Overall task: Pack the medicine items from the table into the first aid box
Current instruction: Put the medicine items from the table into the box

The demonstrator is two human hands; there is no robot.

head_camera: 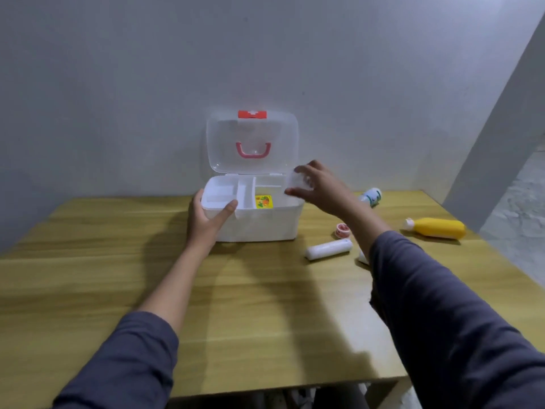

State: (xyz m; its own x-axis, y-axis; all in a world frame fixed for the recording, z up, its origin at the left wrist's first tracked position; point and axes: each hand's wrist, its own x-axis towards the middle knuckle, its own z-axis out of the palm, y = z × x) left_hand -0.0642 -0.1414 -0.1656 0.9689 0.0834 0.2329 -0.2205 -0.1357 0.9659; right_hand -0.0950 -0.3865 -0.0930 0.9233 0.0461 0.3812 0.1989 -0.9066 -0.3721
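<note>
The left hand (206,221) grasps the near-left corner of the box (265,227) while the right hand (323,191) pinches a clear tub (295,184) (blurred) over its right end.

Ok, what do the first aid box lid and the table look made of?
Lid: translucent, slightly glossy plastic by the look; the pink handle shows through it. Table: wood or wood-grain laminate, matte to satin; pale streaky grain lines show, but which one I cannot tell.

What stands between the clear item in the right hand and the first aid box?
Nothing visible. The lid stands open, and the right hand holds the clear item over the right end of the first aid box.
</note>
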